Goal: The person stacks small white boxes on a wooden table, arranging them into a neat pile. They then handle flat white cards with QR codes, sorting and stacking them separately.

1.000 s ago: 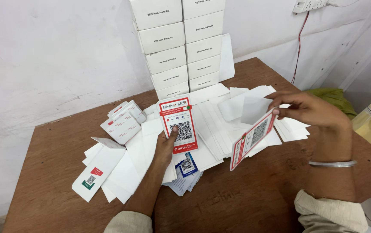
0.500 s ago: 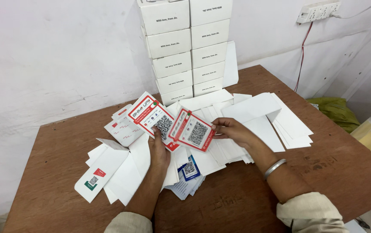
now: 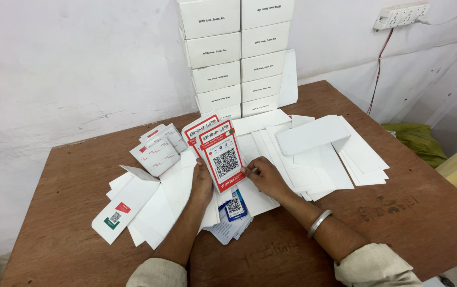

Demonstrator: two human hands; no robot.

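Red-bordered code cards [image 3: 219,155] now sit squared together, pinched between left hand [image 3: 203,179] and right hand [image 3: 263,176], just before the white box stack [image 3: 237,56].

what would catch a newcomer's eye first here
The red-and-white cards stand out, held upright at the table's middle between the left hand and right hand. Behind them a tall stack of white boxes rises against the wall. White envelopes lie fanned across the brown table.
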